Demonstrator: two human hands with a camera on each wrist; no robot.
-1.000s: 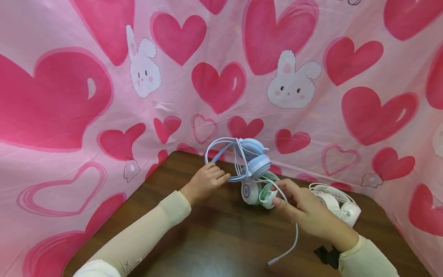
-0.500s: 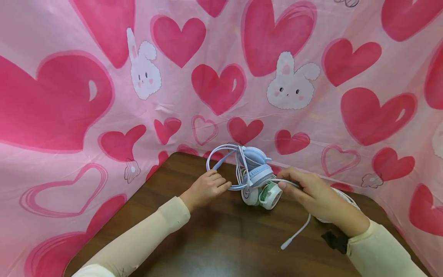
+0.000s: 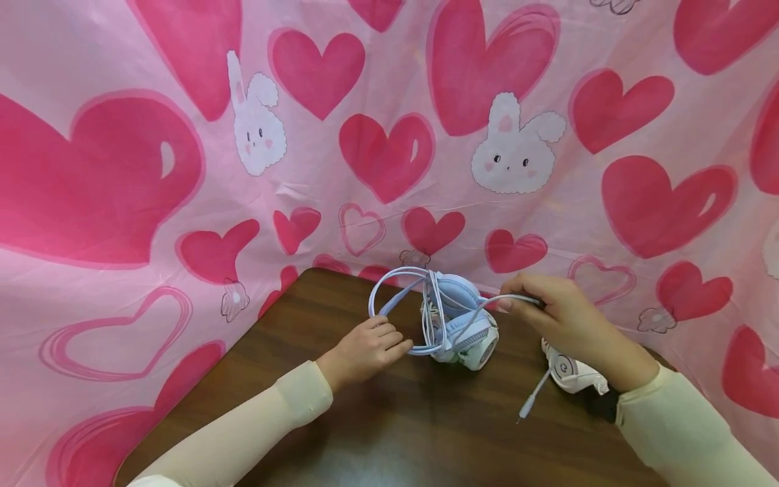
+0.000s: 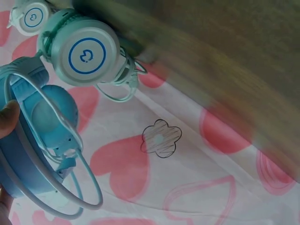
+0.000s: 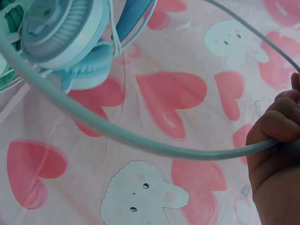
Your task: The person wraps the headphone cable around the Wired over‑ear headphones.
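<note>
My left hand (image 3: pixel 368 350) grips the headband of the light blue headphones (image 3: pixel 458 294), held up over the table. Loops of thin pale cord are wound round their band and ear cups. To their right, my right hand (image 3: pixel 566 325) pinches the headphones' pale cable (image 5: pixel 140 144), which arcs across from the ear cups. The cable's loose end hangs below that hand, tipped with a slim plug (image 3: pixel 527 406). Behind the blue pair, and partly covered by it in the head view, are green-and-white headphones (image 4: pixel 86 56) with a round logo on the cup.
White headphones (image 3: pixel 569 372) lie on the right of the brown wooden table (image 3: pixel 389 419), partly hidden by my right forearm. A small black object (image 3: pixel 604 407) shows beside my right sleeve. Pink heart-print cloth (image 3: pixel 389 67) hangs behind the table.
My right hand has drawn the cable up and to the right, away from the headphones. My left hand and the blue headphones have sunk a little, covering more of the green-and-white pair.
</note>
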